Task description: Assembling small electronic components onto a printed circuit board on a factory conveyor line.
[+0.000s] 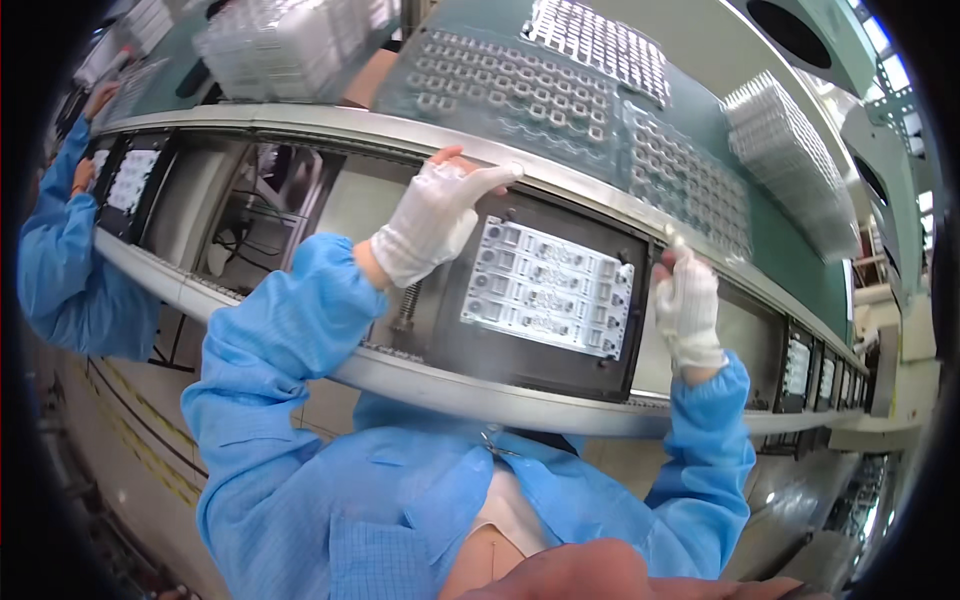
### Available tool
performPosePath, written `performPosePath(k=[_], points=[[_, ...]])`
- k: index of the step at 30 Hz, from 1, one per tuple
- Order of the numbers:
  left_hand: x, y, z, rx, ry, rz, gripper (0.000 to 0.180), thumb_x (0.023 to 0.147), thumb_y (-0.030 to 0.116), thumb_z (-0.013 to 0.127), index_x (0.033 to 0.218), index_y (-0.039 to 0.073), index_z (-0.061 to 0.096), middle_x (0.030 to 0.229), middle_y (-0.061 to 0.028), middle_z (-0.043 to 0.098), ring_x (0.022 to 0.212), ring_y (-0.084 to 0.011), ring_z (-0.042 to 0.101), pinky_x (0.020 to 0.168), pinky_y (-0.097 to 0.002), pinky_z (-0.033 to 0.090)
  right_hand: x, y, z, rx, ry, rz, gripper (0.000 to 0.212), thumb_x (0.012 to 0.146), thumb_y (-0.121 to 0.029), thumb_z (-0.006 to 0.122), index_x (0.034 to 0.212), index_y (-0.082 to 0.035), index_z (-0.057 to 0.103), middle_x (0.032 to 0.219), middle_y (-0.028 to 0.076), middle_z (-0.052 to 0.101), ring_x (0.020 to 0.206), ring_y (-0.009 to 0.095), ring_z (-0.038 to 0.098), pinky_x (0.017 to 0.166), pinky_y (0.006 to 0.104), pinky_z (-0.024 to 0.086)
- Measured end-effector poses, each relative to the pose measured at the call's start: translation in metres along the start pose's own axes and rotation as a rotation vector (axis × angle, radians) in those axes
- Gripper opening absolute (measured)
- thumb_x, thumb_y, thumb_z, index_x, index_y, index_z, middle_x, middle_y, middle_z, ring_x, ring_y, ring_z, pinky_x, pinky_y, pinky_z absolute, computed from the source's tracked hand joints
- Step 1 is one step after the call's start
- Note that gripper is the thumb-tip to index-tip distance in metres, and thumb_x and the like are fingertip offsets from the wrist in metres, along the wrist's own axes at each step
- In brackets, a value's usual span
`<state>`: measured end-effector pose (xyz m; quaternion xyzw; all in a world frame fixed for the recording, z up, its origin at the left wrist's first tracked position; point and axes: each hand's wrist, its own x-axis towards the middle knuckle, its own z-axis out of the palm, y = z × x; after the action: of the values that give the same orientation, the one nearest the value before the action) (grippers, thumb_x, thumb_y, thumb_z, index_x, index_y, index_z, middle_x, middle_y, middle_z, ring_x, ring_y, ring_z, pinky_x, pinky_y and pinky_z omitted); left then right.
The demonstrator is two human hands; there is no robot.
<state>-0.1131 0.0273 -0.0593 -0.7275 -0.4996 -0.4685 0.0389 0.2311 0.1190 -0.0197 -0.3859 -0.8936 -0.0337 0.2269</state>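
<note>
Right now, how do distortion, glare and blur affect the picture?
Head view: the near conveyor rail bows, with black corners; head view: pale glints speckle the clear plastic trays, while the silvery component plate looks bright, its rows distinguishable; head view: the co-worker's blue sleeve looks soft near the rim.

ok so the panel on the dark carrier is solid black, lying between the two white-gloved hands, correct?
No, the colour is off: the panel is whitish-silver, not solid black, as the head view shows. The rest stands: it lies on the dark carrier, between the white-gloved left hand and the white-gloved right hand.
</note>
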Motion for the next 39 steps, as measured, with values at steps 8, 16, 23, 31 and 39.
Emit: performPosePath(k=[8,16,23,31,39], points=[[0.017,0.003,0.014,-0.128,0.025,0.114,0.042,0.074,-0.009,0.054,0.110,0.007,0.069,0.102,-0.0165,0.068,0.100,-0.0343,0.064,0.095,-0.0427,0.046,0.048,0.005,0.059,-0.310,0.149,-0.405,0.053,0.087,-0.011,0.058,0.140,-0.010,0.051,0.131,0.011,0.054,0.124,0.032,0.049,0.109,0.0493,0.035],[-0.006,-0.023,0.019,0.105,0.048,0.136,0.047,0.076,-0.001,0.057,0.119,0.015,0.062,0.091,-0.0060,0.059,0.091,-0.0263,0.060,0.104,-0.0442,0.038,0.080,0.027,0.085,0.152,0.184,-0.376,0.062,0.082,0.007,0.048,0.142,-0.009,0.047,0.131,0.016,0.052,0.121,0.036,0.049,0.102,0.0441,0.041],[0.005,-0.019,0.026,0.160,0.029,0.195,0.040,0.074,0.004,0.060,0.112,0.016,0.062,0.084,-0.0014,0.055,0.091,-0.0240,0.057,0.103,-0.0436,0.039,0.054,0.119,0.157,-0.053,0.194,-0.547,0.044,0.090,0.003,0.048,0.133,-0.005,0.058,0.120,0.019,0.060,0.108,0.035,0.058,0.096,0.0419,0.046],[0.001,-0.016,0.018,0.163,-0.004,0.204,0.029,0.079,0.007,0.060,0.107,0.017,0.062,0.084,0.0017,0.053,0.088,-0.0215,0.055,0.104,-0.0425,0.038,0.053,0.079,0.124,0.188,0.266,-0.430,0.047,0.088,-0.002,0.047,0.134,-0.002,0.055,0.124,0.024,0.058,0.112,0.039,0.056,0.100,0.0453,0.044],[0.002,-0.015,0.016,0.198,-0.035,0.200,0.035,0.078,0.004,0.061,0.109,0.018,0.060,0.088,0.0010,0.052,0.088,-0.0220,0.055,0.106,-0.0429,0.037,0.071,0.070,0.096,0.381,0.588,-0.834,0.050,0.085,-0.007,0.046,0.134,0.001,0.054,0.127,0.029,0.056,0.116,0.043,0.054,0.103,0.0479,0.042]])
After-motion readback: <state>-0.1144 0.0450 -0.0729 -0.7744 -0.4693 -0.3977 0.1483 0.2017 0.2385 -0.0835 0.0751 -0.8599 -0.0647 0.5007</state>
